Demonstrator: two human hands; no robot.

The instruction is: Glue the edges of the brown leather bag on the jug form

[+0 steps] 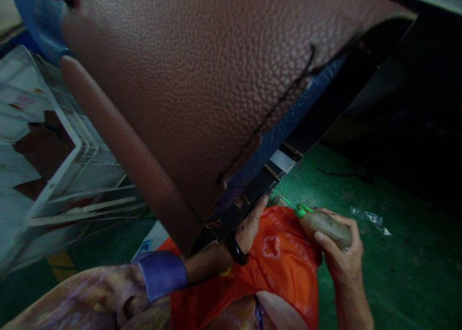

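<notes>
A large brown pebbled-leather bag (pixel 180 79) fills the upper middle, tilted, with loose dark thread along its ragged edge. Its dark lower panel (pixel 238 207) has stitched slots and a blue-lined edge. My left hand (pixel 250 229), with a black band at the wrist, grips this lower edge; most of its fingers are hidden behind the panel. In my right hand (pixel 346 245) is a cloudy squeeze bottle (pixel 325 229), fingers wrapped round it. Its thin green nozzle (pixel 300 210) points left toward the panel, close to my left fingertips. Whether the tip touches is unclear.
On the left stands a pale plastic crate (pixel 68 176) with brown leather scraps (pixel 43 149) beside it. An orange apron (pixel 285 262) covers my lap. Clear plastic litter (pixel 370 219) lies on the green floor (pixel 407 272). The upper right is dark.
</notes>
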